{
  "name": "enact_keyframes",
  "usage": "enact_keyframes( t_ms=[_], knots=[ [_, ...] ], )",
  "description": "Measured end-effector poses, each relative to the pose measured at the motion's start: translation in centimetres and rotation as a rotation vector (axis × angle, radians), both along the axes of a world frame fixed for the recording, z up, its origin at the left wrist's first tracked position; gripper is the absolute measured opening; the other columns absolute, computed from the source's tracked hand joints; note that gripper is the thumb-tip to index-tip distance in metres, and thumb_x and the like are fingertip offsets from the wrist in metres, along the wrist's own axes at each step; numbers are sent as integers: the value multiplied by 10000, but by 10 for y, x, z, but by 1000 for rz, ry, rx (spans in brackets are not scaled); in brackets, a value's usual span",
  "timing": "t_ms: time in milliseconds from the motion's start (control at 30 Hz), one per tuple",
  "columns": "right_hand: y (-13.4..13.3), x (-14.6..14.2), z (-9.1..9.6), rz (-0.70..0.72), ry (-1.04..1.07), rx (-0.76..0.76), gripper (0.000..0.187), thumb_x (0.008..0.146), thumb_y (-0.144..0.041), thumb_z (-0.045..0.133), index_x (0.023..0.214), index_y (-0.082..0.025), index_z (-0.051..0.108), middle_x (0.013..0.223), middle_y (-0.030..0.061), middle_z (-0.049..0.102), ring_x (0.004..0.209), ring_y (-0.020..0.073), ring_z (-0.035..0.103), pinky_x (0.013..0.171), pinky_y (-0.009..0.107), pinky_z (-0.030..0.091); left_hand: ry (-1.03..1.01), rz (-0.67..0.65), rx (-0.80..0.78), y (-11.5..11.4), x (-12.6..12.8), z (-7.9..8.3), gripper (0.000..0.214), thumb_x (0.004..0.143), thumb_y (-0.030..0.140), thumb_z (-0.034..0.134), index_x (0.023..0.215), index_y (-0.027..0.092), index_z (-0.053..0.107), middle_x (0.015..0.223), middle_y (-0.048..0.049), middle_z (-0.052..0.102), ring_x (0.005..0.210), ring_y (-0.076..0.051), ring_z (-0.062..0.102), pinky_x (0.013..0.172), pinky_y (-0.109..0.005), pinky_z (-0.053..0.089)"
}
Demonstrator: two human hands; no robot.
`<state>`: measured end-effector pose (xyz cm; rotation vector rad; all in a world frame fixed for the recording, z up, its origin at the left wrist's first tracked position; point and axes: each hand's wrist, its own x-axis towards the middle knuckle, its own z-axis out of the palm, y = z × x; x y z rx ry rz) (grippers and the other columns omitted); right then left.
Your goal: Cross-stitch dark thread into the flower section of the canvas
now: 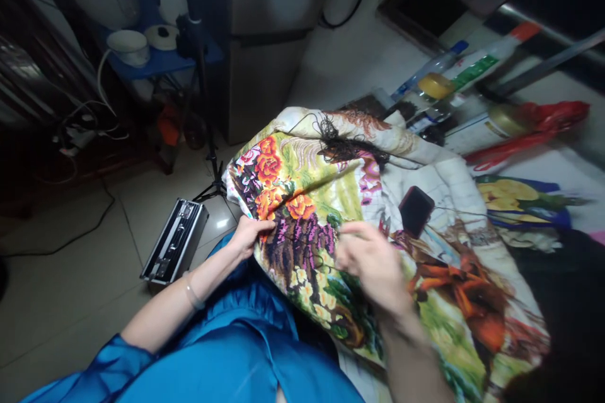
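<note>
Your left hand (248, 236) pinches the left edge of the floral cross-stitch cloth (326, 186), spread before you. Your right hand (371, 261), apart and motion-blurred, curls over the cloth's middle; whether it grips anything cannot be told. Dark tangled thread (338, 143) lies on the far side.

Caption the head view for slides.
Left hand holds floral cloth by its edge; right hand, blurred, is over the cloth.
</note>
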<state>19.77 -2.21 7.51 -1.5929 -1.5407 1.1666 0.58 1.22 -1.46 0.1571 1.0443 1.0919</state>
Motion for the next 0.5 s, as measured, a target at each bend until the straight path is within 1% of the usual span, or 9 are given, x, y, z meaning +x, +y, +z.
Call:
enact_keyframes(
  t_ms=[33,67,133,200,267,333,500],
  knots=[
    [5,-12,-11,25,13,-29,214,933,-335,522,962,-147,620,605,-20,589,460,95,519,442,206,443,9,-24,-1,0,-2,0,439,331,122,858,747,146,717,762,-65,764,759,-279,705,914,-471,519],
    [9,-25,-22,50,14,-47,196,911,-312,516,920,-153,631,532,-34,557,403,92,477,404,200,402,8,-50,-1,0,-4,1,424,338,129,856,738,146,715,756,-65,762,751,-277,704,908,-470,521],
    [16,-48,-42,74,-27,-31,197,868,-272,505,881,-156,664,505,-29,562,381,97,469,403,209,387,-15,-96,-1,0,-8,2,442,358,139,854,778,142,718,759,-72,762,764,-282,707,899,-465,524],
    [18,-61,-55,60,-95,17,233,849,-258,494,883,-157,700,512,-14,589,393,107,493,418,217,396,-39,-118,-8,0,-10,4,506,361,125,849,850,137,721,754,-77,760,780,-289,711,886,-453,528],
    [17,-65,-60,35,-142,35,258,845,-261,487,892,-159,720,511,-9,606,390,115,507,416,218,397,-63,-122,-23,0,-10,5,564,360,109,843,909,134,716,741,-74,758,778,-291,713,870,-445,535],
    [15,-62,-59,10,-174,34,263,843,-268,492,890,-158,727,512,-8,620,377,115,510,414,217,402,-92,-124,-37,0,-10,6,583,362,101,840,930,130,711,729,-70,756,767,-287,715,863,-438,538],
    [14,-58,-55,11,-203,44,256,843,-285,503,858,-169,731,529,-4,647,375,119,535,438,217,434,-150,-146,-55,-2,-10,5,507,398,94,831,890,113,710,728,-79,754,797,-291,716,871,-432,536]
  ],
)
